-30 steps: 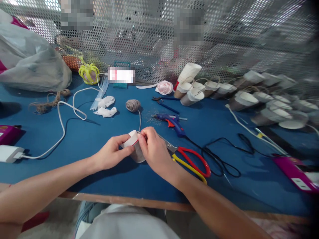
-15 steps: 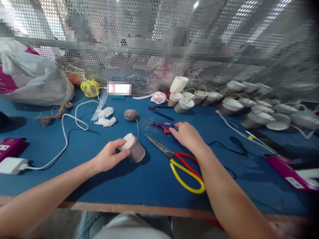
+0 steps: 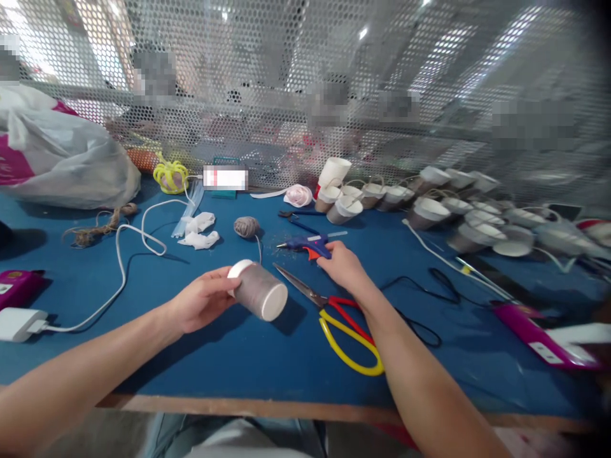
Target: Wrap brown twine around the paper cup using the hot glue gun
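Note:
My left hand (image 3: 207, 298) grips a paper cup (image 3: 260, 289) wrapped in grey yarn, tilted with its white base toward the lower right. My right hand (image 3: 344, 264) is closed around the handle of a blue hot glue gun (image 3: 305, 244) with an orange trigger. The gun's nozzle points left, and a clear glue stick juts from its back. Below the gun lie large scissors (image 3: 329, 318) with one red and one yellow handle, blades toward the upper left. A small ball of grey yarn (image 3: 247, 226) sits behind the cup, its strand running down toward it.
Several yarn-wrapped cups with handles (image 3: 427, 212) crowd the back right. Pliers (image 3: 300, 219) and a pink ribbon roll (image 3: 298, 195) lie behind the glue gun. White cable (image 3: 125, 261), a plastic bag (image 3: 71, 152) and crumpled white scraps (image 3: 198, 232) occupy the left. A purple power strip (image 3: 539, 334) lies at right.
My left hand has turned the cup so its base faces more toward me and the right. The glue gun, now gripped in my right hand, shows more of its body.

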Motion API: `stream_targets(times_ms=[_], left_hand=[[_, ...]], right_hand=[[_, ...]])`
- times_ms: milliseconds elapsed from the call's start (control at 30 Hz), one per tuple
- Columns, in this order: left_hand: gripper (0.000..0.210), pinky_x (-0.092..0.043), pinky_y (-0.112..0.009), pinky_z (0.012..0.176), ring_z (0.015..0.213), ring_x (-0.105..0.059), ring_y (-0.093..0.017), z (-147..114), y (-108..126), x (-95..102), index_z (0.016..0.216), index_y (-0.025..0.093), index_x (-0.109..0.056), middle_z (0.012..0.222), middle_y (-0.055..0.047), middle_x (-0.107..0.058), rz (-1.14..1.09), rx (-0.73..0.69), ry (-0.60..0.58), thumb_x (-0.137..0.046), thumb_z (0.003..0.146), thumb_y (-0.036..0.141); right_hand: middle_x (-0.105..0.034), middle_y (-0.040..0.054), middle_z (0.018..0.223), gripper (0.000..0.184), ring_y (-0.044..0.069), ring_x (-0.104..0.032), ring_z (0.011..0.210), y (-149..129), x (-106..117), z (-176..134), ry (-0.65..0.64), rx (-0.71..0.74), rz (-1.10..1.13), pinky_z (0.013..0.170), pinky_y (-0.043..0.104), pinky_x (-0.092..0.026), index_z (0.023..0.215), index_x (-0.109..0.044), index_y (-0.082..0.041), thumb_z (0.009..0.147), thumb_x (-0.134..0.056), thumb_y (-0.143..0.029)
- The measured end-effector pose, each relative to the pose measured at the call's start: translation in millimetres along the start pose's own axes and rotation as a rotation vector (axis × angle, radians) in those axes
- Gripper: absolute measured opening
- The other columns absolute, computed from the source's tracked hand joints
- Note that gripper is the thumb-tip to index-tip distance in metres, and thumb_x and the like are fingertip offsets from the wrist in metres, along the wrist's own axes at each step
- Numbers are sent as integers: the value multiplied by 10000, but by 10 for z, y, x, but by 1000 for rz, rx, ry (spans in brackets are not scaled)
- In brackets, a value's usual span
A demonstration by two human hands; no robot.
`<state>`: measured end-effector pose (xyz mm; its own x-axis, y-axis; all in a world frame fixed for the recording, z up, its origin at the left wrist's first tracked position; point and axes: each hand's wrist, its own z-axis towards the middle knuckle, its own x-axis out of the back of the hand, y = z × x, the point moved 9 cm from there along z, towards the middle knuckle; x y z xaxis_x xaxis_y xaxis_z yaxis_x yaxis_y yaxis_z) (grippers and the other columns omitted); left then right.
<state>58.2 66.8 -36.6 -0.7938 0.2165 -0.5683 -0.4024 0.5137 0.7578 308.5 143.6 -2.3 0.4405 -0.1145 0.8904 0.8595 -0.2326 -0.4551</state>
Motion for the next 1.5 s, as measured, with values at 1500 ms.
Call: stream_targets(times_ms=[1500], left_hand=[[195,-362,-298,907,987,-483,-188,-44,306,-67,797,133,-601,1019,-76,-539,680,-510,-10,-536,800,317]], right_hand=[[-637,14,616,209,93,-540,484,-604,-35,-682,-366,148,870,486,223,-450,840,-612,-142,708,-617,-304]])
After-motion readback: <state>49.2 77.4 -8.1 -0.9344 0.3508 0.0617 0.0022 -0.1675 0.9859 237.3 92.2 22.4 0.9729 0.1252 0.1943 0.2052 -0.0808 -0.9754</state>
